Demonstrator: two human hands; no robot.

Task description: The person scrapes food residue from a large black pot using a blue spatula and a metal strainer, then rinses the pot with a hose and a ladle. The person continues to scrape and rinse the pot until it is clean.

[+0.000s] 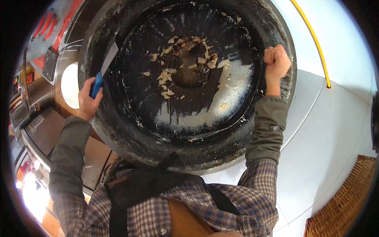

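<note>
A large round black pan (pixel 130 130) fills the upper middle of the view, its inside streaked with pale crust and scattered light scraps near the centre (pixel 185 59). My left hand (pixel 89 98) is shut on the blue handle of a scraper (pixel 103 71) whose flat metal blade rests on the pan's left inner wall. My right hand (pixel 277 63) is closed in a fist at the pan's right rim and seems to grip that edge. Both forearms, in grey-green sleeves, come up from below.
A white surface (pixel 331 130) lies under and to the right of the pan, crossed by a yellow hose (pixel 316 43). A wicker basket (pixel 347 201) sits at the lower right. Metal kitchen equipment (pixel 35 114) and a red panel (pixel 59 27) stand at the left.
</note>
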